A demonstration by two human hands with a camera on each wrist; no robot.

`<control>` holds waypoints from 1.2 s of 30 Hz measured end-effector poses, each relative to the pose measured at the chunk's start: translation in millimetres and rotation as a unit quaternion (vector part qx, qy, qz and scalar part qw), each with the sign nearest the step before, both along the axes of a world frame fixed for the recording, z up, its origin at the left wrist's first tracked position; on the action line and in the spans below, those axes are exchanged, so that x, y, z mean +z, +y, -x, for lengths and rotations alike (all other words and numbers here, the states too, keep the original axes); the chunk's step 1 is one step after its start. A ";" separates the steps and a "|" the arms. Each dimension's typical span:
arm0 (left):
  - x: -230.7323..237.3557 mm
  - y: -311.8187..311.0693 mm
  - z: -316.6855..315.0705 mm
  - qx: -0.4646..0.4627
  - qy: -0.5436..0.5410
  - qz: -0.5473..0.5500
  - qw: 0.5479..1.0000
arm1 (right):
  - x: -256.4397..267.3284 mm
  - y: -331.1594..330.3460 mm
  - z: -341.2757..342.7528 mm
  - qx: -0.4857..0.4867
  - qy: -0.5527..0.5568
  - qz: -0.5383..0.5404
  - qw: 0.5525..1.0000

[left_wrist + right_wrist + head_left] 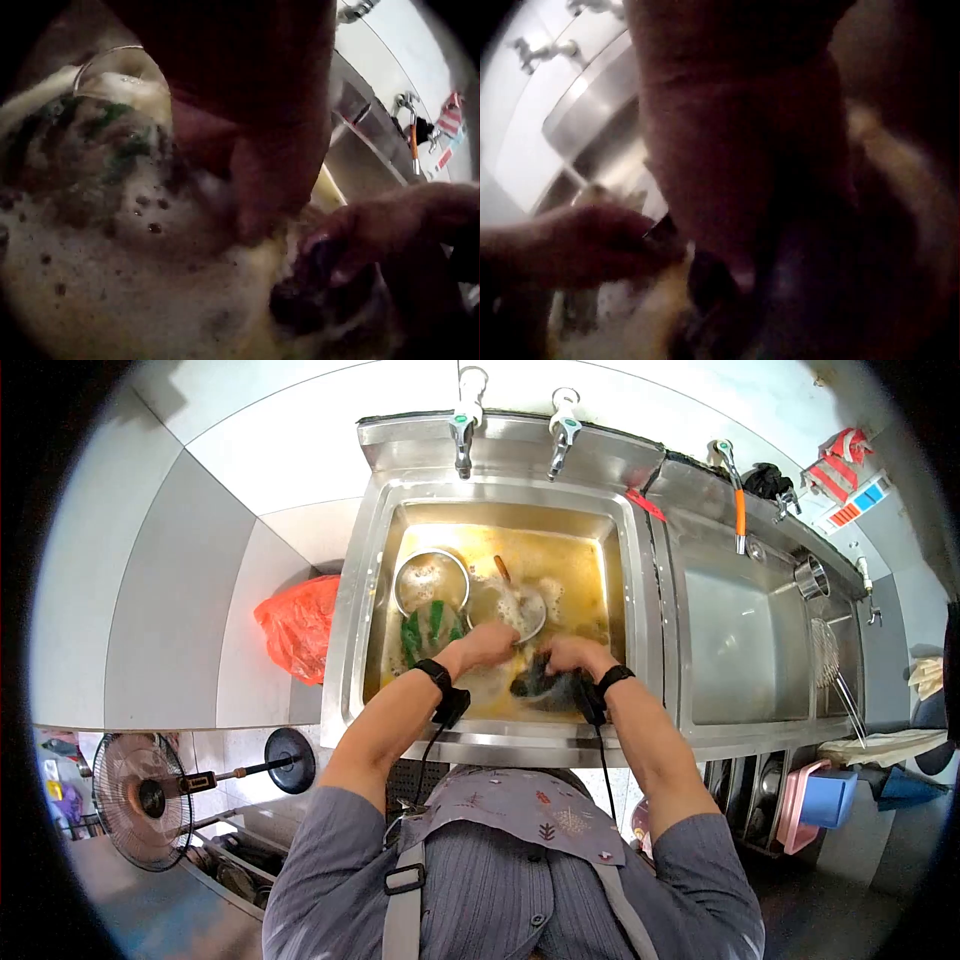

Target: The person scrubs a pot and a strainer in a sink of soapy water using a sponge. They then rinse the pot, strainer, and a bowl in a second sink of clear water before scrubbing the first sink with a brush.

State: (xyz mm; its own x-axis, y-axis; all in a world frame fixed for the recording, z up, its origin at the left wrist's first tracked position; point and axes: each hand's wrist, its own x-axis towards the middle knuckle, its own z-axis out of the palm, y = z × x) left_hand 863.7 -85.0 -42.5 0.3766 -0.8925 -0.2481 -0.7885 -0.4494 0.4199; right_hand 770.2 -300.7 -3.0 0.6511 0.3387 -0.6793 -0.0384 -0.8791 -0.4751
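In the head view, a steel sink (pixel 352 650) holds yellowish, foamy water. My left hand (pixel 485 645) is low over the water, its fingertips right at the near rim of a round metal bowl (pixel 543 622). I cannot tell whether those fingers grip it. Beside it, my right hand (pixel 575 653) grips a dark object (pixel 535 682), partly under the water. The left wrist view shows the right hand's fingers curled on this dark object (pixel 300 300). A brown handle (pixel 502 568) sticks up from the bowl. Another round metal bowl (pixel 430 553) and a green-striped round thing (pixel 432 630) sit left.
Two taps (pixel 463 435) (pixel 563 435) stand over the sink's back edge. To the right is a second steel basin (pixel 745 650) with a wire whisk (pixel 828 655) near its far side. A red plastic bag (pixel 300 628) lies left of the sink. A fan (pixel 145 800) stands at lower left.
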 end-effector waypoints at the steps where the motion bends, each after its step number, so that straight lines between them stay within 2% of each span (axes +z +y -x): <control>1: 3.0 -0.3 -0.5 0.043 0.010 0.025 0.999 | -30.6 -14.2 -3.2 -0.085 -0.095 0.001 0.992; 2: 8.5 -1.5 -1.5 0.041 0.011 0.024 0.999 | -57.1 -25.1 -7.6 -0.169 -0.190 0.002 0.967; 3: 17.8 -2.0 -2.3 0.129 0.068 0.044 0.988 | -63.5 -26.7 -12.4 -0.170 -0.189 0.002 0.967; 4: 28.0 -1.3 -3.4 0.216 0.123 0.064 0.967 | -68.9 -27.7 -18.9 -0.304 -0.098 0.034 0.947; 5: 56.8 0.4 -1.2 0.254 0.203 0.059 0.944 | -70.1 -26.5 -24.9 -0.428 -0.005 0.064 0.901; 6: 52.9 2.3 -4.8 0.255 0.200 0.059 0.944 | -52.3 -18.7 -22.9 -0.428 -0.007 0.062 0.902; 8: 43.9 8.4 -10.9 0.372 0.340 0.096 0.858 | -16.4 -5.2 -11.2 -0.551 -0.099 -0.078 0.825; 9: 48.5 11.0 -9.4 0.386 0.391 0.118 0.827 | -10.6 -3.6 -12.8 -0.549 -0.101 -0.079 0.826; 11: 56.4 13.7 -5.1 0.406 0.408 0.116 0.809 | -1.3 2.3 -8.6 -0.457 -0.181 -0.205 0.847; 12: 55.5 14.0 -6.1 0.424 0.423 0.117 0.792 | 7.8 10.3 -8.4 -0.456 -0.182 -0.206 0.847; 13: 52.7 13.4 -1.0 0.425 0.424 0.116 0.792 | 14.8 23.4 -5.5 -0.440 -0.265 -0.210 0.832; 14: 41.0 12.1 3.3 0.399 0.519 0.203 0.728 | 29.8 38.5 -1.9 -0.422 -0.347 -0.212 0.810; 15: 31.2 11.1 4.7 0.364 0.603 0.285 0.650 | 61.2 54.5 6.4 -0.414 -0.343 -0.206 0.818; 16: 23.8 11.0 3.9 0.365 0.603 0.284 0.650 | 67.3 60.7 7.9 -0.365 -0.325 -0.170 0.856; 17: 17.8 11.1 2.9 0.355 0.590 0.260 0.677 | 56.5 69.2 7.8 -0.305 -0.365 -0.175 0.862; 18: 39.8 10.2 7.0 0.345 0.576 0.236 0.702 | 48.3 78.2 7.4 -0.243 -0.403 -0.180 0.864; 19: 60.5 7.4 18.9 0.372 0.563 0.243 0.697 | 41.2 83.2 6.8 -0.242 -0.403 -0.181 0.864; 21: 45.6 9.8 16.0 0.379 0.560 0.252 0.692 | 37.7 90.7 3.1 -0.194 -0.479 -0.108 0.849; 23: 37.5 14.7 14.7 0.389 0.559 0.259 0.686 | 32.2 86.8 -11.9 -0.187 -0.473 -0.085 0.857; 24: 43.6 17.8 16.1 0.371 0.551 0.237 0.709 | 28.7 82.4 -22.9 -0.181 -0.466 -0.061 0.864; 26: 51.9 24.3 18.9 0.336 0.534 0.191 0.752 | 25.8 66.5 -48.2 -0.205 -0.369 -0.051 0.905; 27: 9.4 26.0 10.7 0.320 0.550 0.176 0.751 | 26.9 55.9 -60.7 -0.235 -0.275 -0.068 0.930; 28: 9.8 28.3 11.9 0.323 0.550 0.176 0.750 | 26.6 44.6 -69.7 -0.264 -0.180 -0.083 0.944; 30: 24.0 29.7 21.0 0.275 0.623 0.257 0.686 | 36.3 24.4 -73.3 -0.294 -0.112 -0.095 0.944; 31: 48.3 33.1 26.2 0.306 0.633 0.242 0.669 | -3.1 8.6 -75.7 -0.355 -0.090 -0.151 0.918; 32: 49.6 36.0 24.2 0.306 0.635 0.239 0.668 | 4.1 -3.8 -72.1 -0.382 0.014 -0.160 0.910; 34: 50.0 39.7 16.5 0.327 0.615 0.168 0.698 | 12.7 -5.4 -58.2 -0.510 0.061 -0.163 0.842; 35: 42.8 38.9 14.0 0.325 0.615 0.169 0.698 | 9.2 -8.1 -52.6 -0.511 0.059 -0.162 0.842; 36: 31.3 38.5 14.7 0.323 0.639 0.222 0.662 | 1.8 -11.2 -43.3 -0.533 0.071 -0.213 0.816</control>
